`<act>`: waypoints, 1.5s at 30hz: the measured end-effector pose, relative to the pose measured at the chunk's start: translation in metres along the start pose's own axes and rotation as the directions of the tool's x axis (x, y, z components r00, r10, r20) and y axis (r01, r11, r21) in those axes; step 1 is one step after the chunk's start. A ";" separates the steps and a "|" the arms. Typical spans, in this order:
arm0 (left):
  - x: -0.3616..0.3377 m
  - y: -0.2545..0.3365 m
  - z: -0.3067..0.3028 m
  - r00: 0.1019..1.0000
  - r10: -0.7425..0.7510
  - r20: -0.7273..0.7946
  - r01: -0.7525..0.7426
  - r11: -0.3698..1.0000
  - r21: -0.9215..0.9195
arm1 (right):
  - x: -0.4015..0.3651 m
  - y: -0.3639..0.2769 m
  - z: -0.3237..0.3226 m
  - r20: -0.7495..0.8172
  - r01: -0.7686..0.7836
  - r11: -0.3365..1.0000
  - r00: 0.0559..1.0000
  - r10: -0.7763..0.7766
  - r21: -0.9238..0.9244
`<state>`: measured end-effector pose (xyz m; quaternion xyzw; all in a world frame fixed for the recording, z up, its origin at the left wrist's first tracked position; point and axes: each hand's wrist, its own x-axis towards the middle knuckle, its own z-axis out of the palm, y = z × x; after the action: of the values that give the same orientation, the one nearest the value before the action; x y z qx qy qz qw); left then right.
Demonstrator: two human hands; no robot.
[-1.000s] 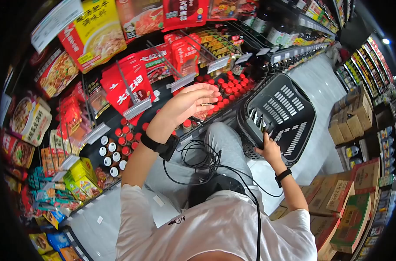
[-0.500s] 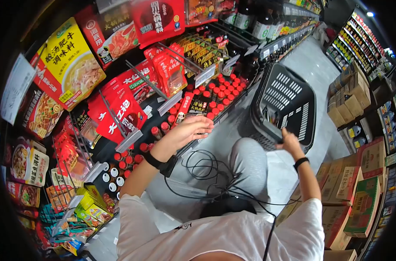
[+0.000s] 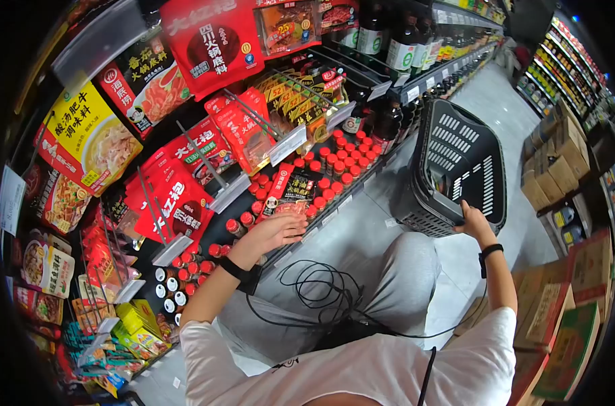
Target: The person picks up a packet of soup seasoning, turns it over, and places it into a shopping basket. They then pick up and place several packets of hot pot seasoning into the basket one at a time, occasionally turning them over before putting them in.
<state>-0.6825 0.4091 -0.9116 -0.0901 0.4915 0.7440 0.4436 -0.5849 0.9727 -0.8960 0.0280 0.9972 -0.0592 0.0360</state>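
My left hand hovers at the near edge of the bottom shelf with its fingers stretched out and nothing in it. Just beyond its fingertips, a red and black hotpot base packet lies on top of several small red-capped bottles. On the right, my right hand curls its fingers over the near rim of a black shopping basket. This basket stands tilted on the floor, with some small items low inside it, partly hidden by the wall.
Red hotpot packets hang from shelf hooks at left, beside a yellow packet. Dark sauce bottles line the shelf ahead. A black cable lies looped over my legs. Cardboard boxes are stacked at right.
The view has shifted, so the basket sits farther right. My left hand has drawn back from the packet, showing more of it. The right hand stays at the basket rim.
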 end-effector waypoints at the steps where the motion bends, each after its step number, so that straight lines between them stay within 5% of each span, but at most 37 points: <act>1: 0.000 0.000 0.004 1.000 -0.017 -0.023 0.017 1.000 -0.016 | 0.004 0.007 -0.002 -0.020 0.016 1.000 1.000 -0.016 0.018; 13: 0.058 0.063 0.142 0.981 0.024 -0.191 0.010 0.984 0.176 | 0.053 0.128 -0.016 -0.071 0.065 0.996 0.996 -0.060 0.068; 14: 0.063 0.070 0.157 0.978 0.017 -0.207 0.032 0.973 0.230 | 0.052 0.146 -0.010 -0.171 0.132 0.991 0.977 -0.126 0.026; 17: 0.078 0.089 0.196 0.989 0.024 -0.149 0.020 0.958 0.285 | 0.047 0.156 -0.031 -0.041 0.012 0.997 0.999 -0.009 0.075; 22: 0.113 0.098 0.223 0.990 0.131 -0.056 -0.098 0.909 0.406 | 0.052 0.154 -0.033 -0.052 0.017 0.997 0.999 -0.013 0.074; 29: 0.121 0.114 0.242 0.994 0.033 -0.107 0.010 0.927 0.375 | 0.050 0.148 -0.039 0.020 -0.055 0.993 0.998 0.053 0.108; 33: 0.109 0.137 0.249 0.977 0.200 -0.077 -0.157 0.912 0.379 | 0.065 0.146 -0.047 0.177 -0.096 0.995 0.980 0.097 -0.009; 37: 0.077 0.166 0.293 0.822 0.565 -0.079 -0.410 0.682 0.606 | 0.079 0.130 -0.056 0.385 -0.211 0.969 0.890 0.245 -0.130; 38: 0.065 0.173 0.306 0.755 0.650 -0.088 -0.417 0.579 0.701 | 0.088 0.117 -0.075 0.521 -0.121 0.977 0.831 0.196 -0.175; 39: 0.057 0.175 0.313 0.697 0.711 -0.094 -0.422 0.512 0.748 | 0.089 0.107 -0.074 0.337 0.073 0.995 0.940 -0.045 -0.068; 41: 0.046 0.173 0.320 0.599 0.789 -0.140 -0.470 0.487 0.736 | 0.112 0.073 -0.080 0.296 0.210 0.975 0.929 -0.222 0.072; 43: 0.050 0.167 0.309 0.512 0.851 -0.118 -0.563 0.436 0.702 | 0.132 0.016 -0.099 0.319 0.404 0.914 0.870 -0.375 -0.028; 45: 0.047 0.168 0.300 0.535 0.835 -0.126 -0.590 0.477 0.652 | 0.148 -0.038 -0.129 0.313 0.524 0.845 0.789 -0.529 0.107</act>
<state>-0.7450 0.6582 -0.6791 0.0960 0.7519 0.6513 -0.0337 -0.7434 0.9577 -0.7750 -0.2607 0.9444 -0.0781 0.1844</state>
